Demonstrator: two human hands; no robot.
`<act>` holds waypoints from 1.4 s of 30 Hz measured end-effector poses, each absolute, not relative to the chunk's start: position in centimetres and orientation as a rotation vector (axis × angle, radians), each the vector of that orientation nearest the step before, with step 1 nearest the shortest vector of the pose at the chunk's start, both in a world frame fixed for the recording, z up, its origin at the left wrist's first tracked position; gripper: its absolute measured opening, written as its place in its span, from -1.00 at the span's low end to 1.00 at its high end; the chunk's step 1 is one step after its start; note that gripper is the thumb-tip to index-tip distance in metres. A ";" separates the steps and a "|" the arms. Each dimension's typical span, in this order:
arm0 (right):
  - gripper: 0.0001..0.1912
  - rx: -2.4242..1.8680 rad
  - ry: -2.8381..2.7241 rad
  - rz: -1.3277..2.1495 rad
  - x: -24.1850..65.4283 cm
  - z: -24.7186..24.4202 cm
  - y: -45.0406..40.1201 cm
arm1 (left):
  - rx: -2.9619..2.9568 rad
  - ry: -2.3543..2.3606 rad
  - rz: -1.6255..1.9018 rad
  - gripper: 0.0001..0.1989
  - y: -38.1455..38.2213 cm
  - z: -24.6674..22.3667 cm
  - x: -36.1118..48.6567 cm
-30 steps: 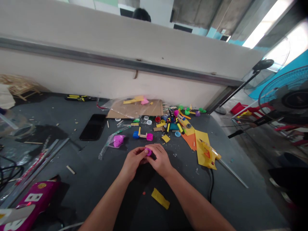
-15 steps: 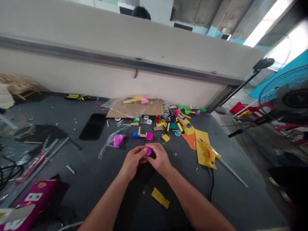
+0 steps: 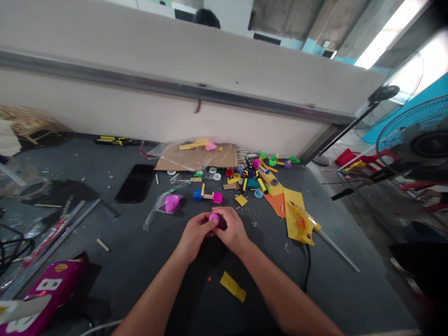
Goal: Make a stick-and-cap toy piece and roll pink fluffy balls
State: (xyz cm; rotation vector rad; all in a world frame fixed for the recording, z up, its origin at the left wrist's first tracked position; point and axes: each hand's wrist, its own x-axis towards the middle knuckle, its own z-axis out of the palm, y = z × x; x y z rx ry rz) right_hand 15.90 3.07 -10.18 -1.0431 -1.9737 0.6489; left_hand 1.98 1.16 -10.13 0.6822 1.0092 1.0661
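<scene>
Both hands meet over the middle of the table, around a small round purple piece [image 3: 214, 217] that looks like a bottle cap. My left hand [image 3: 196, 234] is closed on it with the thumb pressed on its face. From the other side my right hand [image 3: 234, 232] curls its fingers round the same piece; some fingertips are hidden. Just beyond the hands stands a small stick assembly [image 3: 207, 195] with a blue end and a pink end. To its left lies a plastic bag [image 3: 170, 204] with a pink clay-like lump in it.
Yellow-handled pliers [image 3: 252, 179], loose caps and paper scraps crowd the back. On the right, a yellow glue gun [image 3: 304, 219] lies on yellow paper with its cord trailing forward. A black phone [image 3: 135, 183] is at left. A folded yellow strip [image 3: 233, 286] lies between my forearms.
The round purple piece has shifted and turned slightly between my fingers, showing more of its face. My left thumb now lies lower on it. The table things have not moved.
</scene>
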 end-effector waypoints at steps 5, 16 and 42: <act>-0.55 -0.964 -2.049 0.648 16.0 -10.2 3.1 | 0.689 1.003 1.067 -0.74 1.2 -10.1 1.8; -0.65 -1.072 -1.963 0.594 16.1 -9.6 3.0 | 0.445 0.867 1.078 -0.80 1.2 -9.7 1.9; -0.80 -1.058 -1.098 1.566 15.2 -9.2 2.9 | 0.907 1.198 1.205 -0.69 1.1 -9.5 1.9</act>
